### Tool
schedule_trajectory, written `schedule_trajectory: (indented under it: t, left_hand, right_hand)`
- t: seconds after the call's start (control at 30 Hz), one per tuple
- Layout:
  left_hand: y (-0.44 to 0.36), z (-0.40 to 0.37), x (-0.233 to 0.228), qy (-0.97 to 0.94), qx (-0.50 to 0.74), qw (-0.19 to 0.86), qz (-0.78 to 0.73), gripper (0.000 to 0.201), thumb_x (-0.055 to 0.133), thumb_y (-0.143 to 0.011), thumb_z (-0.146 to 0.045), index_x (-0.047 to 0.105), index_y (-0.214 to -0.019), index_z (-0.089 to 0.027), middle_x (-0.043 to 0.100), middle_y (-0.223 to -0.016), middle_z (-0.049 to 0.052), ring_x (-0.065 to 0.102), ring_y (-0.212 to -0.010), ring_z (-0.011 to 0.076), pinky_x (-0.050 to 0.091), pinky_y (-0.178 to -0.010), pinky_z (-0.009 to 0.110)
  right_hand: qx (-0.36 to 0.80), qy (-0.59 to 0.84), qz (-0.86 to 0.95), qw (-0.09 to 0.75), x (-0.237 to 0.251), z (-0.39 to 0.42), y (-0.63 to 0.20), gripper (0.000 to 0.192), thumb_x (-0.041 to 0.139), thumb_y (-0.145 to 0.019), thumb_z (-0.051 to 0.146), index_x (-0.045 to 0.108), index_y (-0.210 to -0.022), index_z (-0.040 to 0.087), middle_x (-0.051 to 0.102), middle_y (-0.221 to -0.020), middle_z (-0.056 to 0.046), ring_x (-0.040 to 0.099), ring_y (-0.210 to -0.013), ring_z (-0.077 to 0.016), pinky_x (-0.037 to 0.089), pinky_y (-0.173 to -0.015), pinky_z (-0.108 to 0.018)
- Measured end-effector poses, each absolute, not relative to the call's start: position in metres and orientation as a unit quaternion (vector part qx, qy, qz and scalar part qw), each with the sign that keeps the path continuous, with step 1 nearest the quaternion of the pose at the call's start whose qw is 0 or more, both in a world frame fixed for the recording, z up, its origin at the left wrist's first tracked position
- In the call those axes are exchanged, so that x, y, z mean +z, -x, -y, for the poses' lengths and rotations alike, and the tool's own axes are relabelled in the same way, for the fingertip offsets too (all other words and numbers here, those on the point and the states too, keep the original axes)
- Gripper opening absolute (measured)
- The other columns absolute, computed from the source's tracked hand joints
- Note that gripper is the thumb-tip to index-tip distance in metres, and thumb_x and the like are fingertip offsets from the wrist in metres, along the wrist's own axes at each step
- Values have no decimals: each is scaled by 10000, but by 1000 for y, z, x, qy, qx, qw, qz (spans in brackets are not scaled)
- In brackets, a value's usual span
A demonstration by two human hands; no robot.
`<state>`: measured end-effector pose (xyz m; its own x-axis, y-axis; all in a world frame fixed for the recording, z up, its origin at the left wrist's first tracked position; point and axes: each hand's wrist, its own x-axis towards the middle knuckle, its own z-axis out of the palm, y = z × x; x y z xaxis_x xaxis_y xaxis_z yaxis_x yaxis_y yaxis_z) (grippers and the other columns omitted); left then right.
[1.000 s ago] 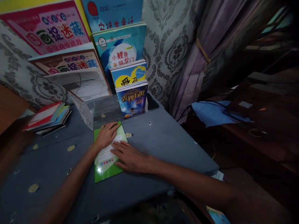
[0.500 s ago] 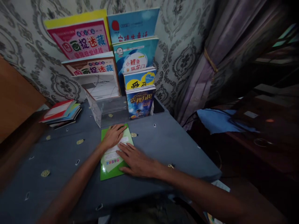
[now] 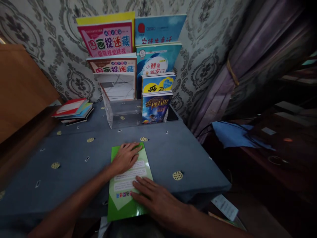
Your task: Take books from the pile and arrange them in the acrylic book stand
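A green book (image 3: 123, 213) with printed text panels lies at the front edge of the table, its near end reaching past that edge. My left hand (image 3: 126, 158) rests on the far part of the cover, fingers stretched towards the upper right corner. Across the book's right side lies my right hand (image 3: 155, 196), its fingers extended flat on the cover and its thumb hidden. Beyond the book stands a clear acrylic stand (image 3: 126, 120) with several upright books, including a dark blue one (image 3: 156, 107) at the front right and a white-covered one (image 3: 120, 86) at the left.
A small pile of books (image 3: 73, 110) sits at the table's back left, beside a brown wooden panel (image 3: 22, 86). A dark flat object (image 3: 172, 114) lies by the stand's right end. A tied curtain (image 3: 220, 82) and a blue cloth (image 3: 230, 134) are to the right.
Both hands and the green book have moved towards me, away from the stand, so the book now overhangs the table's front edge. The camera view has shifted slightly.
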<state>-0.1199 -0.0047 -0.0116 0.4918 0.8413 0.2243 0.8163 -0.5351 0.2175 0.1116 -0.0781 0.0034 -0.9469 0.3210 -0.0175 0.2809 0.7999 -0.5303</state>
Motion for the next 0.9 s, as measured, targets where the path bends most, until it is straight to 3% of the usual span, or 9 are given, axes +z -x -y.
schedule_trajectory:
  t: [0.13,0.23,0.4,0.53,0.63,0.73,0.8,0.9]
  left_hand:
    - [125,14,-2,-864,144,107,-471,456,450,-1013,-335,530,-1451,-237,515,-1524,112,496,-1355,290,392,-1089,528]
    - [135,14,11,-864,145,201,-438,449,461,-1015,-411,570,-1420,-249,490,-1550,99,451,-1419,294,361,-1141,544]
    - [164,2,36,-782,215,431,-397,501,428,-1005,-569,739,-1199,-229,699,-1315,80,626,-1249,261,466,-1084,425]
    - [185,-4,34,-636,360,547,-407,704,425,-921,-746,796,-1021,-157,785,-1073,120,710,-1076,297,508,-1028,424]
    - [191,-8,20,-496,518,574,-396,684,485,-884,-756,778,-1019,-153,793,-1000,116,700,-1093,322,511,-1033,460]
    - [190,-14,7,-390,635,557,-366,585,575,-872,-693,730,-1119,-186,774,-1116,85,624,-1245,322,485,-1086,484]
    - [190,-16,4,-371,652,553,-361,567,667,-827,-660,715,-1139,-189,759,-1167,82,600,-1284,326,479,-1098,488]
    - [193,-18,2,-372,635,549,-396,566,815,-710,-594,731,-1049,-148,776,-1091,114,670,-1172,344,531,-1029,480]
  right_hand:
    - [265,143,951,69,21,83,-116,461,529,-971,152,565,-1428,204,613,-1434,-120,441,-1452,-250,337,-1239,-436]
    - [280,132,945,103,39,74,-118,360,544,-990,209,644,-1335,214,710,-1305,-95,569,-1348,-223,403,-1196,-383]
    - [331,168,882,290,68,43,-108,306,620,-973,422,728,-1178,222,786,-1104,-84,743,-1039,-203,577,-941,-314]
    - [423,225,783,396,71,4,-85,333,765,-845,474,769,-1059,219,801,-923,-48,757,-830,-198,602,-771,-297]
    - [446,272,727,445,53,-28,-64,318,741,-840,483,777,-986,202,796,-957,-54,746,-894,-227,596,-806,-347]
    - [442,299,695,483,26,-55,-45,394,663,-873,513,745,-1078,186,781,-1080,-77,720,-1008,-254,573,-894,-402]
    - [428,307,690,497,11,-68,-37,430,643,-870,539,725,-1102,186,777,-1094,-79,701,-1057,-270,551,-938,-420]
    - [429,318,684,497,0,-75,-31,437,641,-872,529,691,-1137,186,763,-1129,-86,697,-1053,-273,546,-933,-411]
